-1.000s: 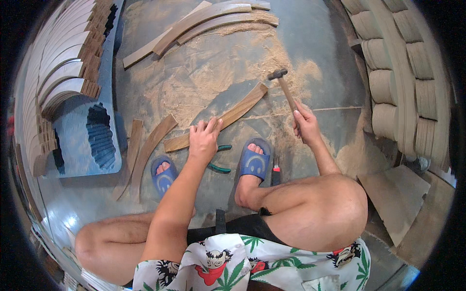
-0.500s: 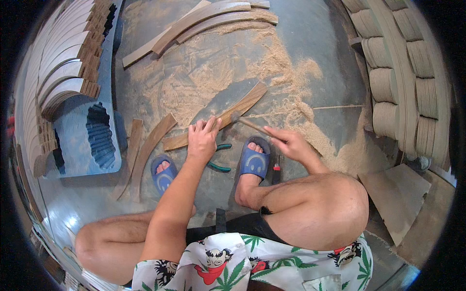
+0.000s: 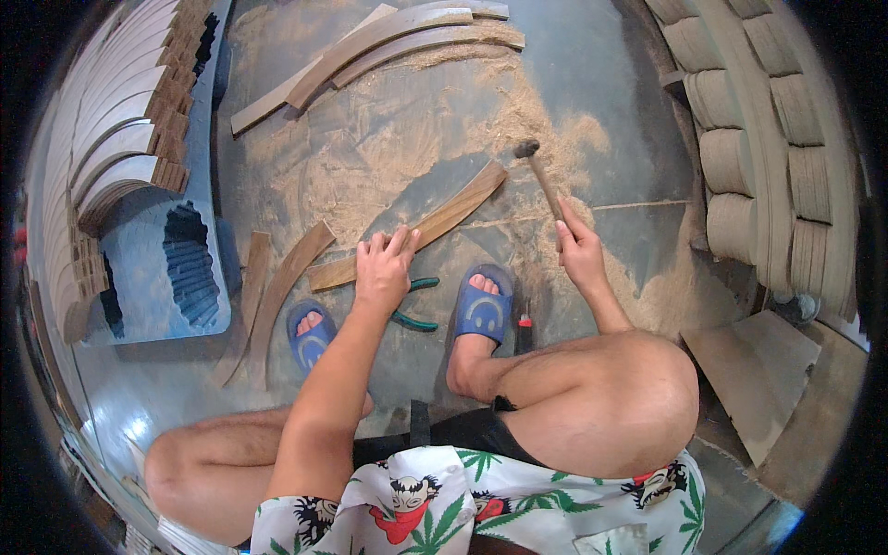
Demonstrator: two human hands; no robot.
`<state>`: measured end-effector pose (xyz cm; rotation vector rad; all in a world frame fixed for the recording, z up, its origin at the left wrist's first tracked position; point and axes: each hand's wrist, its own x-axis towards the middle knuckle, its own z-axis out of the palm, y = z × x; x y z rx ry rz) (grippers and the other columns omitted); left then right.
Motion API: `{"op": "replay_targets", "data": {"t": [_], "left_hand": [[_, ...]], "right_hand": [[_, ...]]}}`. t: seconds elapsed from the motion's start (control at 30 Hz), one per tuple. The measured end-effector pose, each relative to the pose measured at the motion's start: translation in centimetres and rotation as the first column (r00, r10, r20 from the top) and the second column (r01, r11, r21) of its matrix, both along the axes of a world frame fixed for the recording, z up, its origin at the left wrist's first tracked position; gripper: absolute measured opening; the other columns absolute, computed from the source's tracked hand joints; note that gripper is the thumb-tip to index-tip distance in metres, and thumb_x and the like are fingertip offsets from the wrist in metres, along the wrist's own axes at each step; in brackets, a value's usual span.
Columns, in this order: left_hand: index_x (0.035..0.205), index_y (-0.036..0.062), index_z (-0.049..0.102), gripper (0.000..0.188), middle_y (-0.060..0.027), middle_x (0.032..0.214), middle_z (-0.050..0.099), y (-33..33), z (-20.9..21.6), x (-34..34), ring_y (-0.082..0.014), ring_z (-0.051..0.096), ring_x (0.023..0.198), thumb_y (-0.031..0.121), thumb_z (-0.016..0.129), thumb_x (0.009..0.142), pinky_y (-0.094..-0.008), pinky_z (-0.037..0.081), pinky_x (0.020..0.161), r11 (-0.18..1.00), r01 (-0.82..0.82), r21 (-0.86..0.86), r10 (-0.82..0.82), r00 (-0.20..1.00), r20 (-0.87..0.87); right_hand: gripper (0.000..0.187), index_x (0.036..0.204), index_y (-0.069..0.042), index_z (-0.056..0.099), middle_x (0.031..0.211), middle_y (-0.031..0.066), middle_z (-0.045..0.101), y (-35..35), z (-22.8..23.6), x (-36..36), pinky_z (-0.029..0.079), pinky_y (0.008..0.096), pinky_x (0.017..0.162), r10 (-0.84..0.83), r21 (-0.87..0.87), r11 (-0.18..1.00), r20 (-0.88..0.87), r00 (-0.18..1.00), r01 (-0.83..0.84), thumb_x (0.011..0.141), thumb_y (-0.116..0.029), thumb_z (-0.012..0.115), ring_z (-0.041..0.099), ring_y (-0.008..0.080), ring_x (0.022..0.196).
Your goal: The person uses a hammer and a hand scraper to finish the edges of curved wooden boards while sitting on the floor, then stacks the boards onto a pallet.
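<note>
My left hand (image 3: 383,268) presses its bent fingers on a slightly curved wooden slat (image 3: 467,196), which lies slantwise on the floor. In my right hand (image 3: 581,252) is a hammer (image 3: 544,178), gripped by its wooden handle. Its dark head is raised, up and to the right of the slat's far end and apart from it. Below the slat lie pliers (image 3: 416,325) with teal handles, partly hidden by my left hand and forearm. A tool with a red and black handle (image 3: 524,324) rests beside my right sandal; its kind is unclear.
Two curved wooden pieces (image 3: 282,277) lie left of my feet, and several more (image 3: 388,46) lie at the far side. Sawdust (image 3: 546,120) covers much of the floor. A blue plastic pallet (image 3: 148,268) carries stacked curved pieces; at right stand tall stacks (image 3: 726,157).
My right hand has swung the hammer up and to the right, off the slat. The left hand stays on the slat.
</note>
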<state>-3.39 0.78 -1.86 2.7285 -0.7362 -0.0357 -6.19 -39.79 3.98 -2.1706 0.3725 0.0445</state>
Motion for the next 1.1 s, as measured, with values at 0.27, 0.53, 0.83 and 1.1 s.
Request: {"op": "replay_targets", "data": {"t": [0.27, 0.53, 0.83, 1.1], "left_hand": [[0.156, 0.0178, 0.071, 0.074, -0.0023, 0.157, 0.066, 0.1, 0.2, 0.0, -0.0288, 0.062, 0.122, 0.005, 0.077, 0.084, -0.0484, 0.049, 0.102, 1.0, -0.004, 0.029, 0.004, 1.0, 0.002], [0.153, 0.0166, 0.073, 0.073, -0.0015, 0.155, 0.066, 0.1, 0.7, 0.0, -0.0284, 0.062, 0.12, 0.003, 0.077, 0.082, -0.0478, 0.048, 0.102, 1.0, -0.015, 0.008, 0.015, 1.0, -0.017], [0.151, 0.0164, 0.075, 0.069, -0.0003, 0.153, 0.067, 0.0, 0.5, -0.1, -0.028, 0.062, 0.12, 0.004, 0.077, 0.084, -0.0472, 0.049, 0.099, 1.0, -0.029, 0.004, 0.029, 1.0, 0.001], [0.152, 0.0172, 0.075, 0.069, -0.0007, 0.154, 0.067, 0.2, 0.9, -0.2, -0.0284, 0.063, 0.121, 0.003, 0.077, 0.084, -0.0467, 0.049, 0.1, 0.999, -0.03, 0.011, 0.031, 0.999, -0.042]], "right_hand": [[0.053, 0.172, -0.022, 0.057, 0.073, 0.0013, 0.065, -1.5, 1.2, 3.9, 0.045, 0.0299, 0.047, 0.121, 0.446, 0.89, -0.433, 0.893, 0.095, 0.121, -0.032, 0.061, 0.058, 0.011, 0.052], [0.05, 0.167, -0.02, 0.063, 0.07, -0.0012, 0.062, -1.7, 1.9, 3.9, 0.044, 0.0279, 0.047, 0.359, 0.485, 0.873, -0.57, 0.739, -0.05, 0.119, -0.033, 0.065, 0.054, 0.0091, 0.052], [0.052, 0.167, -0.016, 0.063, 0.07, -0.0018, 0.064, -1.2, 0.7, 1.8, 0.044, 0.0271, 0.047, 0.323, 0.446, 0.893, -0.544, 0.775, -0.059, 0.118, -0.034, 0.066, 0.054, 0.0083, 0.052], [0.048, 0.164, -0.016, 0.066, 0.071, -0.0014, 0.063, -0.8, 0.5, 2.3, 0.042, 0.0271, 0.047, 0.329, 0.403, 0.908, -0.519, 0.789, -0.113, 0.118, -0.031, 0.066, 0.052, 0.0081, 0.051]]}}
